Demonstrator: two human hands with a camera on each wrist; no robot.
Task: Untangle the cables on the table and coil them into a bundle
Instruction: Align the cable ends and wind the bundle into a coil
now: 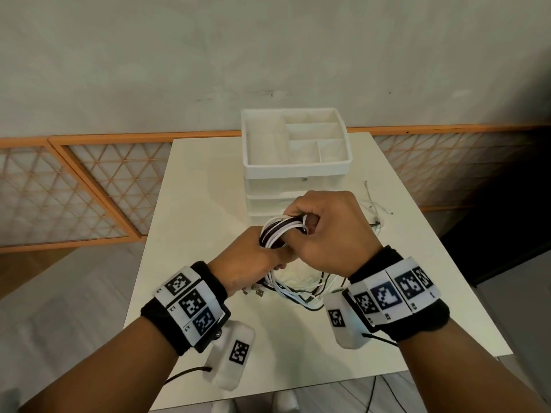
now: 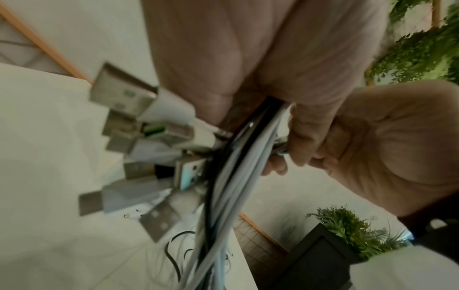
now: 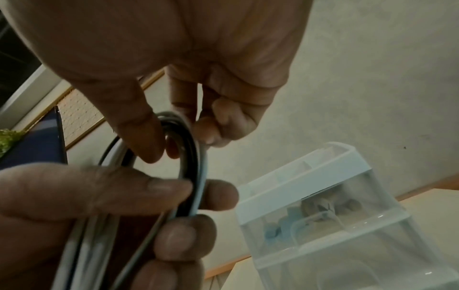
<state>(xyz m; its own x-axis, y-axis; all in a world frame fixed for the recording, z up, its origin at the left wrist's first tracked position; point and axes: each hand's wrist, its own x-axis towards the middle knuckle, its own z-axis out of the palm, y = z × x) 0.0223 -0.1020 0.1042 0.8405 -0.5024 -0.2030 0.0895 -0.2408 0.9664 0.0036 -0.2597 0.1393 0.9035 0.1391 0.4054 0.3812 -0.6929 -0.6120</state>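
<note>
A bundle of white and black cables (image 1: 283, 231) is held up over the white table (image 1: 193, 204), between both hands. My left hand (image 1: 268, 248) grips the bundle from below, its fingers curled round the strands (image 3: 196, 188). My right hand (image 1: 301, 225) pinches the top of the loop (image 3: 191, 137) between thumb and fingers. Several USB plugs (image 2: 124, 94) stick out beside my left palm (image 2: 223, 58). The rest of the cables hang down in loose loops (image 1: 301, 290) onto the table below my wrists.
A white drawer organiser (image 1: 295, 144) with open top compartments stands at the table's far middle, just behind my hands. A few thin loose cables (image 1: 375, 210) lie to its right. An orange lattice panel (image 1: 89, 186) runs along the wall.
</note>
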